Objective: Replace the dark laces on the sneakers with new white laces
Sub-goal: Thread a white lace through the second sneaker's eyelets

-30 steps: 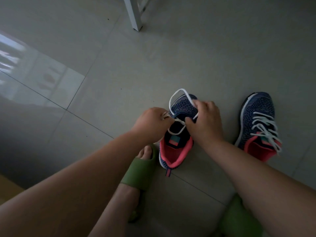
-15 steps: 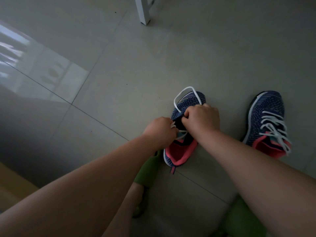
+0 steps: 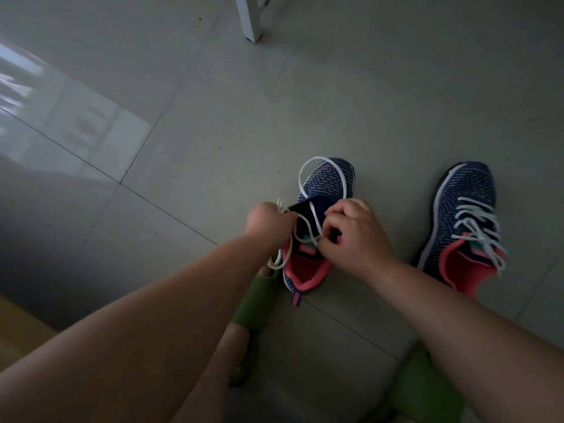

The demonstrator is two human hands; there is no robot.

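Two navy knit sneakers with pink collars stand on the tiled floor. The left sneaker (image 3: 328,181) is between my hands, with a white lace (image 3: 314,161) looping over its toe and crossing the tongue. My left hand (image 3: 267,222) grips lace strands at the shoe's left side, and a loop hangs below it. My right hand (image 3: 354,233) pinches the lace at the right eyelets, over the tongue. The right sneaker (image 3: 467,190) stands apart to the right, laced in white (image 3: 479,224).
A white furniture leg (image 3: 250,19) stands at the top. My feet wear green slippers (image 3: 259,297), one just behind the left sneaker, the other (image 3: 427,383) at the bottom right. A wooden edge (image 3: 15,325) shows at the lower left.
My right hand has drawn back from the toe side toward the collar and uncovered the tongue. My left hand has lifted slightly, and a lace loop now hangs below it.
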